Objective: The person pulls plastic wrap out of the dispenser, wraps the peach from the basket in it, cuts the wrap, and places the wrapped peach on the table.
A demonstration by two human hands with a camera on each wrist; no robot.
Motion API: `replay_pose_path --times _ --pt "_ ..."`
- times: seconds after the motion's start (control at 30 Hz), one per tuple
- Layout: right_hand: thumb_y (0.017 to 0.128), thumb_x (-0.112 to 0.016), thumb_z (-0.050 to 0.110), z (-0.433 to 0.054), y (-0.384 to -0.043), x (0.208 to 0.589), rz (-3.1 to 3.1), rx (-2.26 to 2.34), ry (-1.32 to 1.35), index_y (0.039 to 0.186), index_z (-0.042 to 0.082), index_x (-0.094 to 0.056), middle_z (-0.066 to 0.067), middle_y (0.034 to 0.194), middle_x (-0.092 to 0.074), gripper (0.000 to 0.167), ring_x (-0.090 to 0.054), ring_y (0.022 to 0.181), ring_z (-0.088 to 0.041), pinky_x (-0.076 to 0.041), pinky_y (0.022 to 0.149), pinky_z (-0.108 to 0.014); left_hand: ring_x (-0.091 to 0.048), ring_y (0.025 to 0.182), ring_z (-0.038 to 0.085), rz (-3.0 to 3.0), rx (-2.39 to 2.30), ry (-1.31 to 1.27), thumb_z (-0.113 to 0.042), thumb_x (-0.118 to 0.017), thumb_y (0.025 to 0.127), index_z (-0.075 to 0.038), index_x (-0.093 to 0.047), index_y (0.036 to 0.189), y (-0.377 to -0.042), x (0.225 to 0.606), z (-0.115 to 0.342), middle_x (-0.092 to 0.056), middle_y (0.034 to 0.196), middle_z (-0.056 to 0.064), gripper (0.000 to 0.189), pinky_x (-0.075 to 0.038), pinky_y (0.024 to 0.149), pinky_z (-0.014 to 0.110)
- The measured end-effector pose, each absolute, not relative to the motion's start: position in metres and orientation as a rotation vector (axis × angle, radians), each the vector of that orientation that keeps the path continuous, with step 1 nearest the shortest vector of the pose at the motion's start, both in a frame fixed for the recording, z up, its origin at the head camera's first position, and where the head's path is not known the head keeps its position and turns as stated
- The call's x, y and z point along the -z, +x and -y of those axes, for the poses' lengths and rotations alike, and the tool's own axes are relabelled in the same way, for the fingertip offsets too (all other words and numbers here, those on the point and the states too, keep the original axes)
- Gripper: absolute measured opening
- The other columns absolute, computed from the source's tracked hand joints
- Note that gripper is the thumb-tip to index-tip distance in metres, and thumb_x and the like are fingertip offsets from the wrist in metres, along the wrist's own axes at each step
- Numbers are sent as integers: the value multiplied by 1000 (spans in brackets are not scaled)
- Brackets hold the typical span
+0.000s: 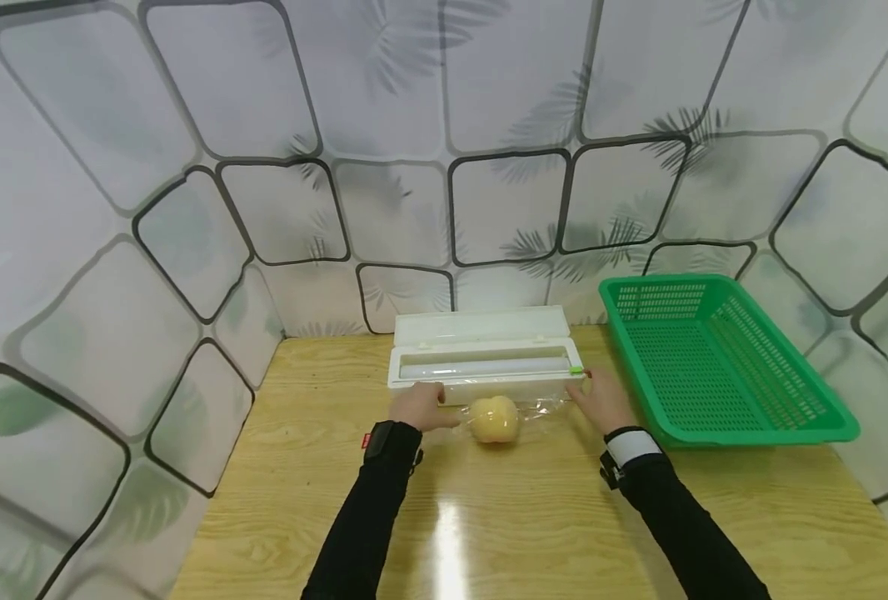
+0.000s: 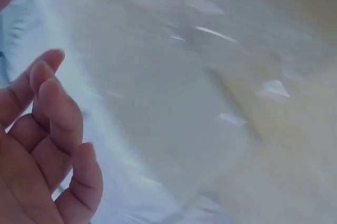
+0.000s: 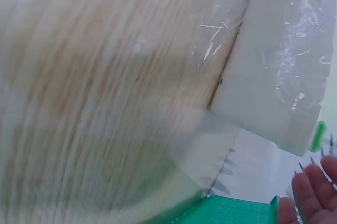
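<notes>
A pale yellow, lobed, apple-like fruit (image 1: 493, 419) sits on the table under clear plastic wrap (image 1: 537, 408). Behind it is a white cling film box (image 1: 481, 343), lid raised, with a film roll (image 1: 485, 367) inside and a green slider (image 1: 576, 371) at the right end. My left hand (image 1: 417, 406) is at the box's front left; in the left wrist view its fingers (image 2: 66, 111) bend loosely beside the film, thumb apart. At the box's right front corner is my right hand (image 1: 603, 402), fingers (image 3: 310, 187) near the slider, partly outside the right wrist view.
A green plastic basket (image 1: 721, 358) stands close to the right of my right hand. The wooden table (image 1: 301, 467) meets a patterned cloth wall (image 1: 406, 208) behind the box. A small red tag (image 1: 366, 441) shows beside my left wrist.
</notes>
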State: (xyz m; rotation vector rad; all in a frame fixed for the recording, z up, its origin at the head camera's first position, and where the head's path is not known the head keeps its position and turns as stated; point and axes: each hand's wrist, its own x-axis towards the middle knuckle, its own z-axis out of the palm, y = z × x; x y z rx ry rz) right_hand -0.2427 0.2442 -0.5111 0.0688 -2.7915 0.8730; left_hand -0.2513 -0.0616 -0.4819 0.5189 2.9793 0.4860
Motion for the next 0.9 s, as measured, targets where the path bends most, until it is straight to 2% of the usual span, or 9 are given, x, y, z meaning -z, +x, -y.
replay_pose_path --times 0.13,0.3,0.43,0.5,0.57,0.67,0.73,0.8,0.9 --pt "78 -67 25 -246 -256 518 2750 -859 64 115 -19 -43 -35 108 -45 62 -42 101 -45 -35 85 -52 -44 51 12 -3027 -488 618 -40 -64 76 -12 -60 86 -257 459 26 -55 70 -1 30 -37 48 26" --pt "72 -72 24 -242 -269 524 2739 -975 33 119 -12 -44 -30 109 -46 65 -43 101 -42 -35 85 -51 -50 57 12 -2998 -462 730 -37 -60 82 -12 -62 90 -264 450 -18 -60 77 0 26 -41 52 26" --pt "70 -75 22 -242 -273 524 2747 -912 21 112 -12 -49 -29 102 -50 59 -46 95 -41 -38 80 -50 -57 67 15 -2996 -306 894 -31 -57 86 -12 -61 90 -274 461 -58 -61 82 1 20 -46 58 30" --pt "69 -76 20 -244 -273 523 2738 -887 24 106 -12 -51 -28 96 -52 55 -49 90 -40 -40 75 -49 -56 70 14 -2998 -315 1037 -35 -50 89 -14 -60 90 -295 492 -80 -60 83 0 24 -45 60 29" --pt "69 -76 19 -246 -272 523 2735 -860 31 102 -12 -52 -28 92 -52 51 -49 86 -40 -40 72 -48 -57 77 10 -2943 -350 1078 -39 -46 91 -18 -60 96 -307 507 -98 -60 90 -4 26 -45 66 26" --pt "72 -74 16 -247 -271 525 2737 -848 45 105 -14 -52 -31 95 -53 50 -50 89 -42 -41 75 -49 -56 85 8 -2867 -414 1071 -36 -46 91 -20 -59 106 -317 517 -118 -58 99 -6 25 -43 73 20" --pt "74 -71 15 -246 -272 527 2750 -836 43 109 -16 -51 -32 101 -53 51 -49 94 -43 -39 80 -50 -55 91 8 -2861 -336 985 -27 -50 91 -20 -58 111 -302 495 -123 -58 104 -6 23 -42 77 20" --pt "76 -70 13 -245 -272 528 2758 -820 43 113 -17 -48 -34 105 -51 53 -47 99 -45 -38 84 -50 -56 90 10 -2905 -236 985 -21 -51 91 -17 -58 111 -292 485 -126 -58 102 -3 22 -43 76 20" --pt "76 -69 9 -244 -275 530 2763 -796 42 113 -16 -49 -33 105 -52 49 -47 99 -44 -38 84 -50 -56 87 10 -2937 -92 984 -21 -51 90 -18 -58 110 -286 480 -127 -58 99 -3 22 -44 73 21"
